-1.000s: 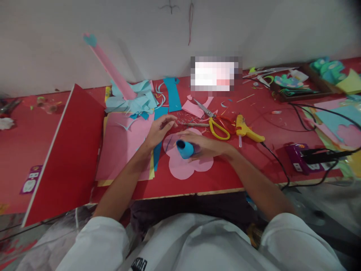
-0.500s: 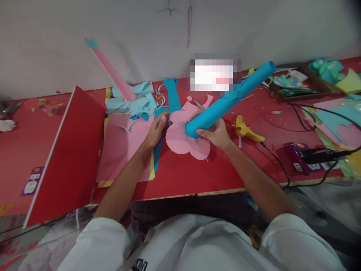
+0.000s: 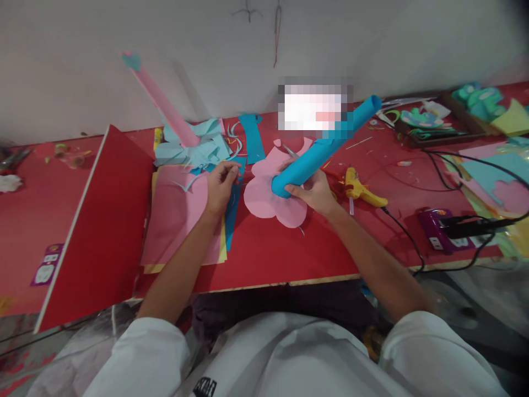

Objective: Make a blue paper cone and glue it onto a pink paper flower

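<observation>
My right hand (image 3: 313,190) is closed round the lower end of a blue rolled paper tube (image 3: 326,148), which slants up and away to the right. Under it lies a pink flower-shaped paper cutout (image 3: 264,198) on the red table (image 3: 322,248). My left hand (image 3: 221,182) rests at the right edge of a stack of pink sheets (image 3: 177,220), fingers curled and pinched near a dark blue paper strip (image 3: 231,218); what they pinch is too small to make out.
A yellow glue gun (image 3: 361,190) lies right of my right hand, its cable running to a purple power strip (image 3: 442,231). A red board (image 3: 99,231) leans at the left. Light blue scraps (image 3: 194,146) and a pink tube (image 3: 163,102) stand behind. Paper shapes clutter the far right.
The blue tube went from lying end-on under my right hand to being lifted and slanted up to the right. My left hand drew back left and curled its fingers.
</observation>
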A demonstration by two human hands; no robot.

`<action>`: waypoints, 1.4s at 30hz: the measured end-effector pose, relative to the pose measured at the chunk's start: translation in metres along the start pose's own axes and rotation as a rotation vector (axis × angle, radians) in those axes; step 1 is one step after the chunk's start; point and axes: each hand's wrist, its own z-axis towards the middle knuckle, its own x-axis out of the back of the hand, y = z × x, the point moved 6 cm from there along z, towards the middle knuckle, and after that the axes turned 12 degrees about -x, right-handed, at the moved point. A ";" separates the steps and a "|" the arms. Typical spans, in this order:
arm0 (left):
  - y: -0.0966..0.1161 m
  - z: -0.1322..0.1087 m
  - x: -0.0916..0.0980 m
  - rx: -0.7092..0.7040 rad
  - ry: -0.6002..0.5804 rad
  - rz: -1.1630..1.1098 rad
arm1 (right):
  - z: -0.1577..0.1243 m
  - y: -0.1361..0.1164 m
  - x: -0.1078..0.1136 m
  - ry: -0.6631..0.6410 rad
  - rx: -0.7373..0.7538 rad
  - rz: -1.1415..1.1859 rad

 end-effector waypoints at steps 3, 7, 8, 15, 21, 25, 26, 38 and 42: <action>-0.003 0.001 0.016 -0.021 0.123 0.137 | 0.000 0.000 0.002 0.003 -0.036 0.059; 0.003 0.001 0.018 -0.083 0.122 0.264 | -0.001 0.002 0.002 -0.003 -0.078 0.122; 0.007 0.001 0.016 -0.110 0.109 0.275 | -0.001 0.004 0.003 0.004 -0.088 0.137; 0.017 -0.004 -0.018 -0.091 -0.173 0.038 | 0.001 0.016 0.012 0.061 -0.147 0.229; 0.023 -0.012 -0.028 -0.107 -0.147 0.001 | 0.002 0.017 0.011 0.074 -0.165 0.277; 0.027 -0.018 -0.032 -0.071 -0.182 0.087 | 0.001 0.017 0.000 0.092 -0.197 0.470; 0.027 -0.019 -0.035 -0.053 -0.218 0.101 | 0.000 0.018 -0.003 0.098 -0.209 0.506; 0.028 -0.023 -0.039 -0.047 -0.142 0.045 | -0.002 0.034 -0.006 0.110 -0.269 0.486; 0.010 -0.009 -0.008 0.035 0.154 -0.010 | 0.001 0.036 0.003 0.143 -0.269 0.487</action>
